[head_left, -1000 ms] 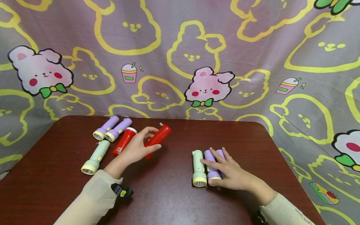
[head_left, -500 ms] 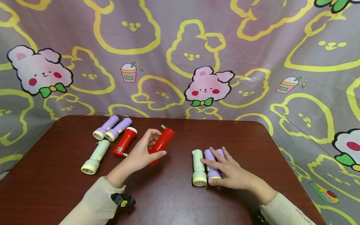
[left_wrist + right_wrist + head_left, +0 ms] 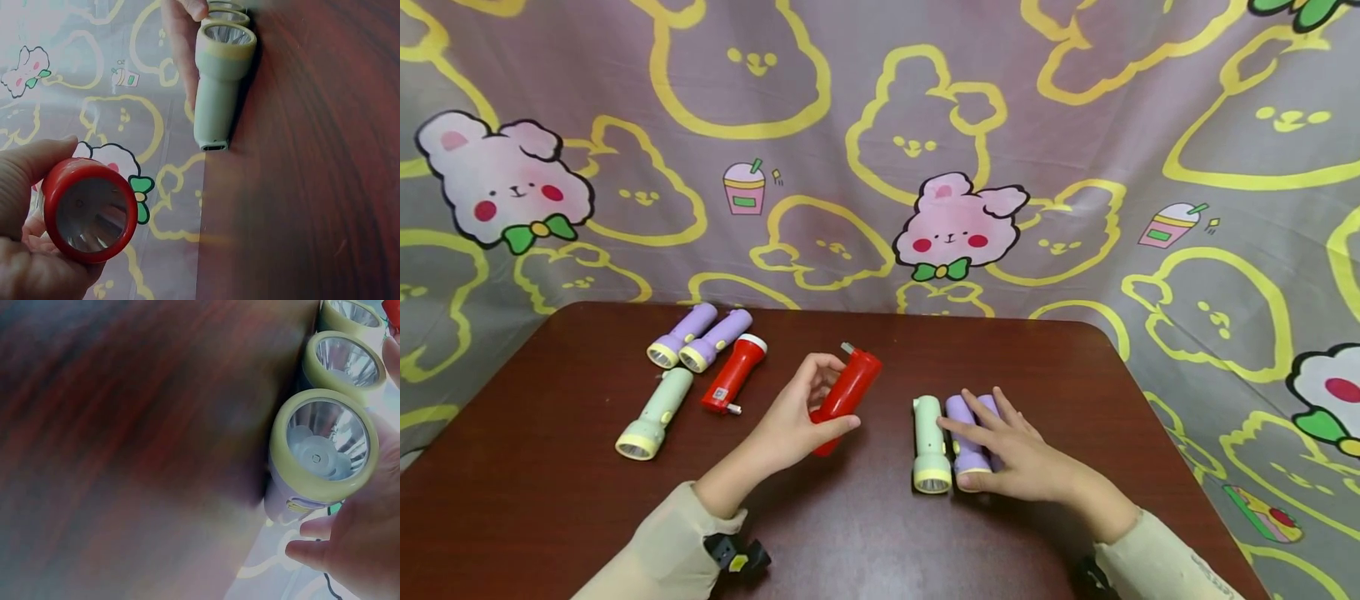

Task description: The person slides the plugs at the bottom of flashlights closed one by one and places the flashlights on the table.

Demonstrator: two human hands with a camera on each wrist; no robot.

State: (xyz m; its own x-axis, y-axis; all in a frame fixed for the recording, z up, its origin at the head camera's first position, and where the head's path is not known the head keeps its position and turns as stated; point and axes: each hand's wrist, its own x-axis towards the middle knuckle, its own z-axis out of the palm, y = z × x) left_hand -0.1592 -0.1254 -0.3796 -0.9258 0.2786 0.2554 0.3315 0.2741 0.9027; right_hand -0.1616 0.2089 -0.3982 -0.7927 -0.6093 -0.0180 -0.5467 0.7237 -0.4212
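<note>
My left hand [image 3: 797, 425] grips a red flashlight [image 3: 853, 383] above the table, left of a green flashlight [image 3: 928, 429]. The left wrist view looks straight at the red flashlight's round lens [image 3: 92, 215], with fingers and thumb round its body. My right hand [image 3: 1026, 458] rests with spread fingers over two purple flashlights, the nearer-left one [image 3: 961, 417] and one partly hidden under the fingers [image 3: 988, 406]. These two lie side by side with the green one, lenses toward me. Up close in the right wrist view is a purple flashlight's yellow-rimmed head [image 3: 322, 444].
At the left of the dark wooden table [image 3: 865, 533] lie two purple flashlights [image 3: 685, 329], another red flashlight [image 3: 735, 371] with a white rim, and a green flashlight [image 3: 658, 412]. A patterned curtain [image 3: 820, 167] hangs behind the table's back edge.
My left hand has carried the red flashlight to the right and a little toward me, away from the left group. My right hand stays in place over the purple flashlights.
</note>
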